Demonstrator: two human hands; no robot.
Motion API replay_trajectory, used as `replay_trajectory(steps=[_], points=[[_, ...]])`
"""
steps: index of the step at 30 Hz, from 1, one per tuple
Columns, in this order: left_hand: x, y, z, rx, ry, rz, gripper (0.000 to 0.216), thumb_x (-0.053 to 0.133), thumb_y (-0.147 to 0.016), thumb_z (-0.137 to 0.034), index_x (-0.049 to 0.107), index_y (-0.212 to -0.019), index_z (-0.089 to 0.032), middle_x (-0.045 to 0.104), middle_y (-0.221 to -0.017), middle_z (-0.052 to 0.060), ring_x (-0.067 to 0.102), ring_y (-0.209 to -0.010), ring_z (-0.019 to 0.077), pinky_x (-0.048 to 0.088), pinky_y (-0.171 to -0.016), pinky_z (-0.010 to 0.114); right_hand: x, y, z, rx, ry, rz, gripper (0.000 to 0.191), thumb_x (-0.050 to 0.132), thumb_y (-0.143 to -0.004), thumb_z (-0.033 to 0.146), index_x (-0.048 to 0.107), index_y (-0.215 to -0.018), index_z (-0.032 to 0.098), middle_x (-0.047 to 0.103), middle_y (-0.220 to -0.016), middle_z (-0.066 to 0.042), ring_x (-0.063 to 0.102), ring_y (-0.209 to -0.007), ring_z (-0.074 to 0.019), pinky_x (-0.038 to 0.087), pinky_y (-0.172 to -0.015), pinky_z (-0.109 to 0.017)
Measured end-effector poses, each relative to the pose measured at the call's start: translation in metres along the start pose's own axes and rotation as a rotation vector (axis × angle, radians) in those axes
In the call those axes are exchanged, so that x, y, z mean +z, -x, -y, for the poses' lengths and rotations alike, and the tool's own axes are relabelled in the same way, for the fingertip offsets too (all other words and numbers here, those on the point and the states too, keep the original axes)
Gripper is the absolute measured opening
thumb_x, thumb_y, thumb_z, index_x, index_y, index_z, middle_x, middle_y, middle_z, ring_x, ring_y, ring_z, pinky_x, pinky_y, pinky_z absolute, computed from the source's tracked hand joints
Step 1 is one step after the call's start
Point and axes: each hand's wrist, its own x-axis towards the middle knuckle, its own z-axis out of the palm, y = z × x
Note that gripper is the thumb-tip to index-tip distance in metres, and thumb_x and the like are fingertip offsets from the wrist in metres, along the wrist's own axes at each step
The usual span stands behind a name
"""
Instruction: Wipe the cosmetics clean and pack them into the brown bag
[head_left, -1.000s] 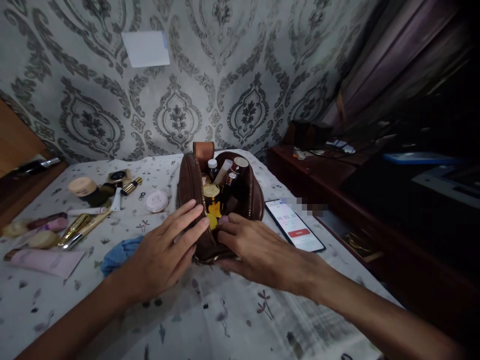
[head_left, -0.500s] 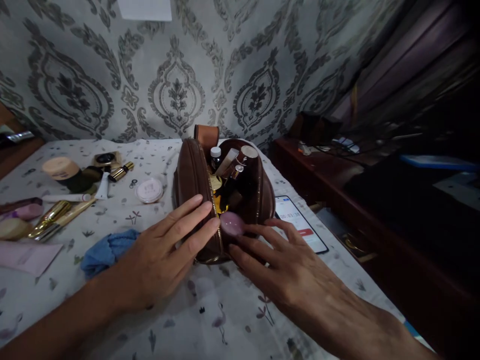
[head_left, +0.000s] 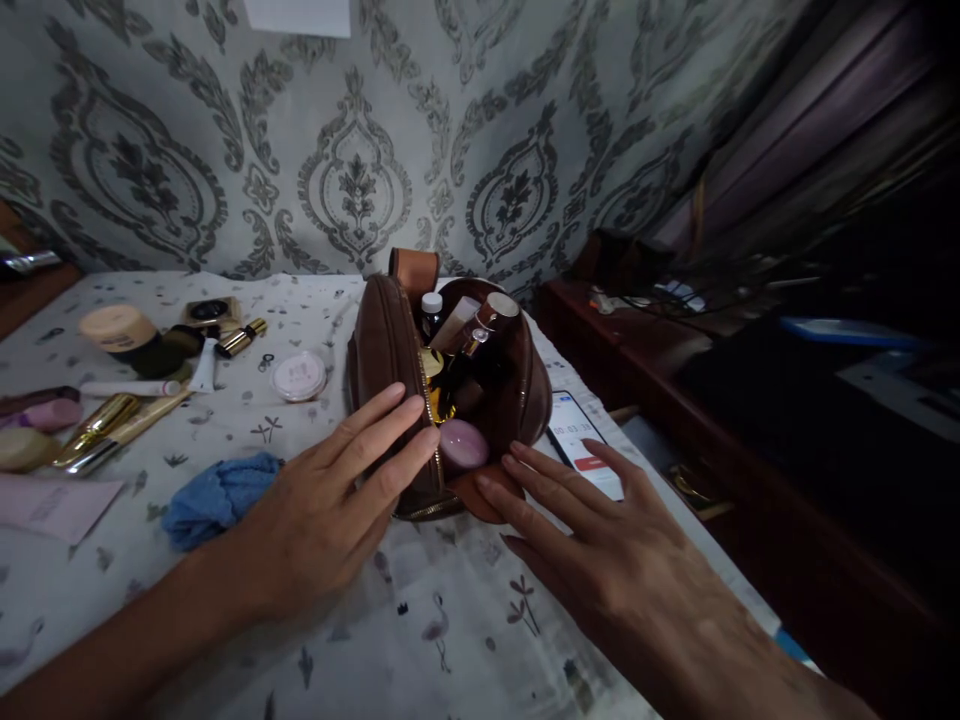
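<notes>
A brown leather makeup bag (head_left: 381, 345) stands unzipped in the middle of the table. My left hand (head_left: 330, 490) rests with its fingers stretched along the bag's left side, by the zip. My right hand (head_left: 581, 525) lies with fingers extended at the front right, its fingertips at the bag's orange-brown end tab (head_left: 491, 493). A pink rounded item (head_left: 463, 445) sits inside at the near end of the opening. Behind it I see a small white-capped bottle (head_left: 431, 310), a larger bottle (head_left: 497, 312) and gold items (head_left: 439, 385); the bag's dark bottom is hidden.
A phone (head_left: 583, 440) lies right of the bag. To the left are a round pink compact (head_left: 298, 376), a crumpled blue cloth (head_left: 221, 498), a pink tube (head_left: 56, 508), a beige-lidded jar (head_left: 120, 330) and several other cosmetics. A patterned wall rises behind; a dark red drawer unit (head_left: 637, 340) adjoins the right edge.
My right hand has shifted right, away from the pink item to the bag's front tab, which now shows more. My left hand keeps its place on the bag.
</notes>
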Motion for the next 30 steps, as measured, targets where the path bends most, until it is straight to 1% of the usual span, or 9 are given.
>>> replay_trajectory(steps=[5,8,12,14,16,19,23,27,30], points=[[-0.004,-0.003,0.002,0.041,-0.064,0.027,0.053,0.046,-0.097,-0.008,0.037,-0.149,-0.012,0.044,-0.153,0.017,0.029,-0.15,0.0307,0.047,-0.114,0.047,0.004,-0.002,0.006,0.038,0.027,-0.019,0.051,0.053,-0.091,0.009,0.052,-0.141,0.022,0.066,-0.133,-0.013,0.058,-0.129,-0.0295,0.037,-0.11,-0.06],[-0.01,-0.005,0.002,0.06,-0.102,0.061,0.052,0.043,-0.098,-0.007,0.036,-0.149,-0.012,0.044,-0.153,0.017,0.03,-0.15,0.0297,0.048,-0.112,0.046,-0.001,-0.005,0.012,0.05,0.026,-0.021,0.046,0.055,-0.092,0.013,0.054,-0.138,0.019,0.065,-0.135,-0.015,0.059,-0.127,-0.03,0.042,-0.108,-0.058],[-0.018,0.001,0.0,0.027,-0.122,0.083,0.056,0.039,-0.1,-0.011,0.026,-0.154,-0.016,0.041,-0.156,0.017,0.035,-0.148,0.0278,0.051,-0.109,0.044,-0.007,-0.006,0.022,0.072,0.048,-0.028,0.04,0.057,-0.093,0.018,0.057,-0.134,0.014,0.065,-0.132,-0.018,0.063,-0.122,-0.0321,0.048,-0.102,-0.058],[-0.021,0.011,0.002,-0.02,-0.127,0.084,0.057,0.039,-0.101,-0.014,0.022,-0.155,-0.017,0.04,-0.156,0.018,0.04,-0.145,0.0268,0.052,-0.107,0.042,-0.006,-0.003,0.026,0.083,0.058,-0.046,0.04,0.058,-0.093,0.02,0.058,-0.132,0.014,0.066,-0.131,-0.019,0.063,-0.12,-0.0328,0.051,-0.1,-0.057],[-0.02,0.026,0.007,-0.071,-0.139,0.092,0.055,0.039,-0.102,-0.019,0.024,-0.155,-0.017,0.039,-0.156,0.019,0.043,-0.142,0.027,0.051,-0.107,0.043,-0.004,0.001,0.029,0.095,0.065,-0.065,0.04,0.059,-0.093,0.021,0.058,-0.131,0.013,0.065,-0.132,-0.019,0.063,-0.121,-0.0323,0.053,-0.099,-0.055],[-0.013,0.055,0.022,-0.155,-0.187,0.137,0.05,0.038,-0.103,-0.027,0.031,-0.151,-0.018,0.039,-0.156,0.019,0.045,-0.14,0.0293,0.05,-0.105,0.048,-0.001,0.005,0.031,0.098,0.058,-0.123,0.04,0.058,-0.093,0.02,0.057,-0.132,0.013,0.065,-0.132,-0.019,0.063,-0.121,-0.0309,0.056,-0.097,-0.052],[0.001,0.089,0.045,-0.326,-0.251,0.263,0.046,0.037,-0.103,-0.042,0.045,-0.142,-0.021,0.039,-0.156,0.018,0.046,-0.138,0.0318,0.048,-0.102,0.052,-0.002,0.003,0.041,0.044,-0.023,-0.279,0.033,0.056,-0.094,0.021,0.06,-0.126,0.013,0.066,-0.129,-0.019,0.064,-0.119,-0.0315,0.059,-0.092,-0.051],[0.01,0.104,0.056,-0.477,-0.281,0.324,0.049,0.042,-0.1,-0.049,0.052,-0.139,-0.021,0.043,-0.153,0.019,0.044,-0.139,0.035,0.043,-0.105,0.058,0.0,-0.012,0.066,-0.043,-0.166,-0.414,0.022,0.055,-0.094,0.018,0.065,-0.114,0.014,0.067,-0.124,-0.018,0.064,-0.117,-0.0311,0.059,-0.092,-0.05],[0.011,0.104,0.057,-0.51,-0.232,0.32,0.049,0.045,-0.099,-0.047,0.052,-0.139,-0.02,0.045,-0.152,0.019,0.043,-0.14,0.0342,0.043,-0.107,0.055,0.012,-0.031,0.086,-0.158,-0.274,-0.399,0.019,0.058,-0.093,0.017,0.067,-0.11,0.014,0.067,-0.125,-0.017,0.061,-0.12,-0.03,0.058,-0.095,-0.046]])
